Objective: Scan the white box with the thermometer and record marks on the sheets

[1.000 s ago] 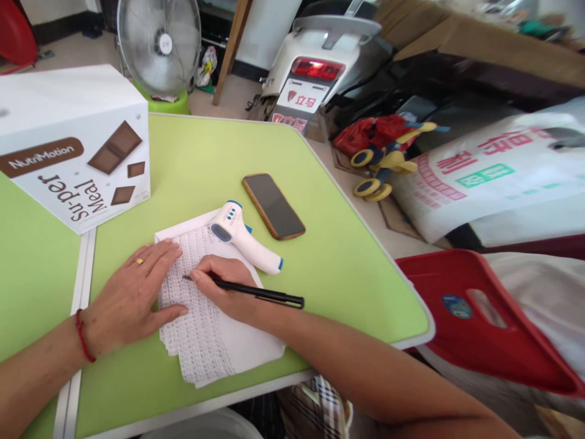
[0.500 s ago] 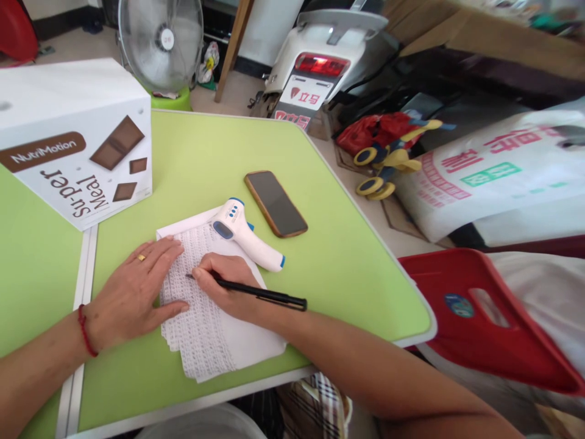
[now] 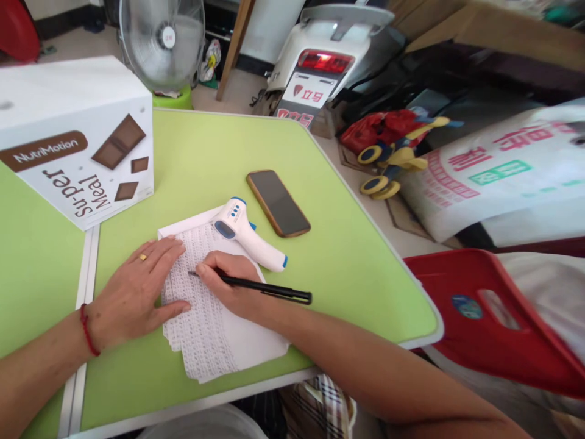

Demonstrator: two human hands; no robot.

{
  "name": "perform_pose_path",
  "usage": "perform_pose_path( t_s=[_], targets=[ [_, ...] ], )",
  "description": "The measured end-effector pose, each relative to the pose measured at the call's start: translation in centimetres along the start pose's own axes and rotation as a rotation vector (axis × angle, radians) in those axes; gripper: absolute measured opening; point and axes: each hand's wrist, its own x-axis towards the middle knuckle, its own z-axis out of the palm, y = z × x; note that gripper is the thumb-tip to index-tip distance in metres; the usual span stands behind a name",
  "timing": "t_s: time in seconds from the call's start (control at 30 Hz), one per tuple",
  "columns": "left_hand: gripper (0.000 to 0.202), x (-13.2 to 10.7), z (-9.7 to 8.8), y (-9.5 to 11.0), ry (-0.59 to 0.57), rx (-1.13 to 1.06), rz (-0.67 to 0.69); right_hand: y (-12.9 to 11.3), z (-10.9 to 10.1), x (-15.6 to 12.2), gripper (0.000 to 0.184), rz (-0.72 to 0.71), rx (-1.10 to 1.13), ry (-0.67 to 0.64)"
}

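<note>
My right hand (image 3: 231, 283) grips a black pen (image 3: 269, 289), its tip touching the handwritten part of a paper sheet (image 3: 208, 353). Rows of small writing cover the sheet's left side, while its lower right is blank. My left hand (image 3: 141, 289), with a ring and a red cord bracelet, lies flat over the paper's left edge, fingers stretched out. On the paper's top right part rests a white and blue infrared thermometer (image 3: 249, 235). Just beyond it lies a phone (image 3: 278, 203) in a brown case, screen dark.
A white NutriMotion box (image 3: 114, 204) stands at the left on the green table (image 3: 356, 262). Behind the table are a fan (image 3: 162, 42) and a white scooter (image 3: 322, 61). To the right are a red plastic chair (image 3: 493, 323), a yellow toy (image 3: 397, 161) and a white bag (image 3: 493, 177).
The whole view has shifted slightly, with things appearing a little further right. The pen stays in my right hand on the paper, and my left hand keeps its place.
</note>
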Motion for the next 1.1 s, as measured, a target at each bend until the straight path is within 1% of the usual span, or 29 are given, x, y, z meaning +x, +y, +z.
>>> perform_pose_path(
  t_s=[0.1, 0.2, 0.4, 0.53, 0.63, 0.83, 0.93, 1.0, 1.1],
  targets=[
    [0.07, -0.01, -0.03, 0.0, -0.01, -0.005, -0.004, 0.11, -0.07, 0.01, 0.028, -0.001, 0.063, 0.04],
    [0.069, 0.04, -0.05, 0.04, -0.011, -0.013, -0.006, -0.06, -0.16, -0.05, 0.027, -0.057, 0.078, 0.048],
    [0.069, 0.03, -0.14, 0.06, -0.021, -0.018, -0.011, -0.32, -0.15, -0.21, 0.023, -0.206, 0.046, -0.111],
    [0.067, -0.02, -0.18, 0.05, -0.024, -0.031, -0.016, 0.01, 0.03, -0.28, 0.022, -0.279, -0.005, -0.142],
    [0.068, -0.02, -0.19, 0.06, -0.018, -0.026, -0.01, 0.1, 0.09, -0.33, 0.023, -0.258, -0.053, -0.123],
    [0.069, -0.02, -0.25, 0.04, -0.016, -0.029, -0.008, -0.11, 0.05, -0.28, 0.022, -0.257, -0.039, -0.103],
    [0.07, -0.03, -0.23, 0.02, -0.011, -0.014, -0.002, -0.14, 0.06, -0.29, 0.023, -0.234, -0.017, -0.104],
    [0.07, -0.02, -0.2, 0.03, -0.008, -0.009, 0.001, -0.2, 0.06, -0.31, 0.024, -0.181, 0.001, -0.113],
    [0.069, -0.02, -0.17, 0.07, -0.009, -0.015, -0.005, -0.39, 0.01, -0.28, 0.025, -0.076, -0.013, -0.092]
  ],
)
